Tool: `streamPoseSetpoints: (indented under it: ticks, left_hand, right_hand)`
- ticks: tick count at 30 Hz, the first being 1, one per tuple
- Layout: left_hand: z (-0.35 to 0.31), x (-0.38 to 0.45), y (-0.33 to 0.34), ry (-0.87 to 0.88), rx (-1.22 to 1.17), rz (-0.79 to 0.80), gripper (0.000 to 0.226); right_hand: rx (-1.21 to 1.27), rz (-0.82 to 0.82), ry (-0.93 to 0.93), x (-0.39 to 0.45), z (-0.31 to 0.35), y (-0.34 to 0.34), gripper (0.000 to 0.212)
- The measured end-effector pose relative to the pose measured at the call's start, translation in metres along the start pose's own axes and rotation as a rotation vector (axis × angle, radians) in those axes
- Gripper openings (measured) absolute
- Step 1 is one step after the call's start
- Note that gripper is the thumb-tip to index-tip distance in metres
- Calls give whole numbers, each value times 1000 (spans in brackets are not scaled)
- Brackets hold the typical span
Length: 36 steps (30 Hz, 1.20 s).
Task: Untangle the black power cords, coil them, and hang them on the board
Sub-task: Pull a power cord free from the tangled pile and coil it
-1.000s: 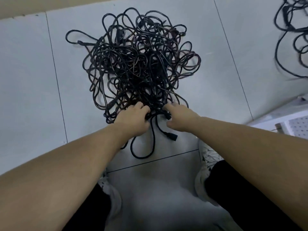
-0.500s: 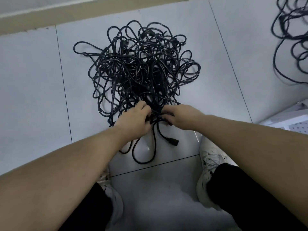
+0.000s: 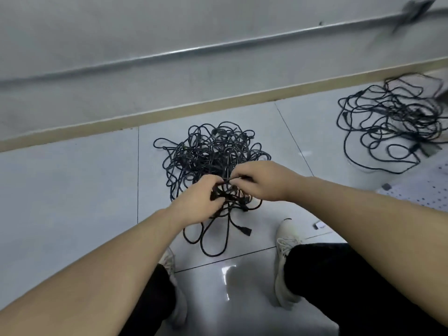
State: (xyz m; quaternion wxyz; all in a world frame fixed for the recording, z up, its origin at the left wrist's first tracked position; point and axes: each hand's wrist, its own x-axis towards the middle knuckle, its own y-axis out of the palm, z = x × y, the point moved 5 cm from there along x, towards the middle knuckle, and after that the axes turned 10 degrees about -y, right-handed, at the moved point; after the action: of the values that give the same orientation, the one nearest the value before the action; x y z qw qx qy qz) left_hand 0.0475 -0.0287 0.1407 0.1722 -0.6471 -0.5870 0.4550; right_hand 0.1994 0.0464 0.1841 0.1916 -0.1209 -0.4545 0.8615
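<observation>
The tangle of black power cords (image 3: 208,154) lies on the floor (image 3: 72,190), just ahead of the person's feet and near the wall's tan skirting (image 3: 169,112). The cords are thin, matte and heavily knotted; several loops and one plug end (image 3: 246,231) trail toward the camera. The left hand (image 3: 196,202) and right hand (image 3: 264,180) meet at the near edge of the heap, the fingers of both curled and pinching strands lifted from it. A second, looser pile of cords (image 3: 388,122) lies well apart to the right, beside a white perforated board (image 3: 426,187) seen at the frame edge. The floor is pale grey glossy tile with dark joints. A metal conduit (image 3: 194,49) runs along the grey wall.
</observation>
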Motion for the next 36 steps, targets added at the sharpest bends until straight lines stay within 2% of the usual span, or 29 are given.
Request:
streamPoseSetpoints:
  ticks: [2, 5, 9, 12, 16, 20, 23, 28, 31, 36]
  left_hand:
    - [-15, -24, -3, -36, -69, -43, 8]
    - [-27, -60, -16, -26, -216, -132, 25]
    - [-36, -103, -35, 46, -323, -168, 23]
    - [-42, -127, -44, 14, -322, -177, 28]
    - [-52, -149, -63, 20, -430, -220, 49]
    - [-68, -161, -80, 31, -487, -293, 41]
    - [-78, -162, -85, 11, -580, -324, 36]
    - [-90, -158, -81, -4, -875, -263, 31]
    - [-94, -158, -76, -54, -1181, -213, 36]
    - [-100, -163, -82, -14, -1572, -107, 42]
  right_hand:
    - [7, -76, -16, -16, 23, -13, 14]
    - [54, -142, 26, -43, 49, -28, 10]
    - [86, -86, 142, -77, 68, -33, 31]
    - [111, -57, 205, -98, 79, -30, 43]
    - [233, -186, 192, -115, 95, -37, 41]
    - [405, -352, 130, -121, 106, -37, 27]
    - [551, -488, 113, -117, 115, -38, 27]
    - [848, -695, 142, -95, 125, -40, 24]
    - [1086, -710, 151, -72, 136, -31, 25]
    - [943, -601, 205, -49, 134, -14, 34]
